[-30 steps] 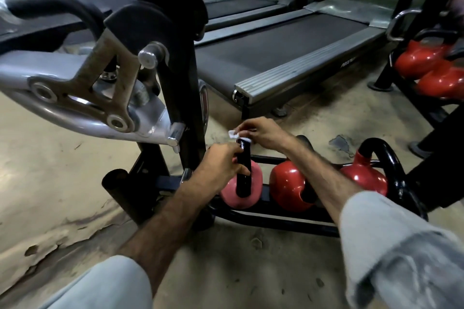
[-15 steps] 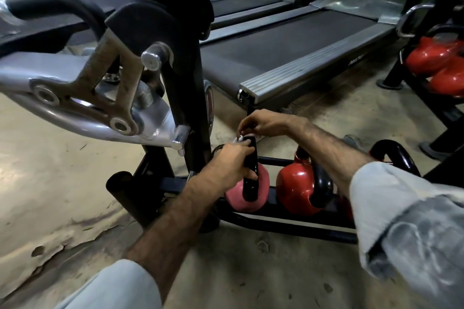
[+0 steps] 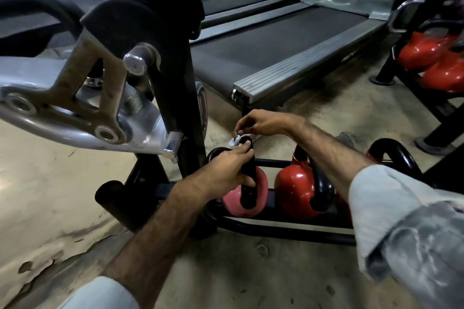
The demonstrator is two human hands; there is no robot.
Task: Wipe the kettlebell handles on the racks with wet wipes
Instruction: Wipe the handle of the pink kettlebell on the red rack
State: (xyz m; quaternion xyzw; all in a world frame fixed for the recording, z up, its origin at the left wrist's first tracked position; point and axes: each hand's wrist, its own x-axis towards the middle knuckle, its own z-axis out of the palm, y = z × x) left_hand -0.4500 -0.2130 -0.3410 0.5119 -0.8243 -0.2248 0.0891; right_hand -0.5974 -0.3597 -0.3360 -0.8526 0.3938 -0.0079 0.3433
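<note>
A pink kettlebell (image 3: 234,204) with a black handle (image 3: 248,183) sits at the left end of a low black floor rack (image 3: 281,229). My left hand (image 3: 227,170) grips that handle from the left. My right hand (image 3: 261,124) hovers just beyond the handle's top and pinches a small white wet wipe (image 3: 234,141) against it. A red kettlebell (image 3: 293,190) with a black handle stands beside the pink one. A third red kettlebell (image 3: 374,155) farther right is mostly hidden behind my right forearm.
A silver and black machine arm (image 3: 82,98) overhangs the left, its black post (image 3: 185,98) just left of the rack. A treadmill (image 3: 281,57) lies behind. Another rack with red kettlebells (image 3: 431,57) stands at the far right. Worn concrete floor (image 3: 50,208) spreads left.
My right hand has stayed at the top of the pink kettlebell's handle with the wipe, shifting slightly along it. My left hand keeps its grip. The view has moved a little closer.
</note>
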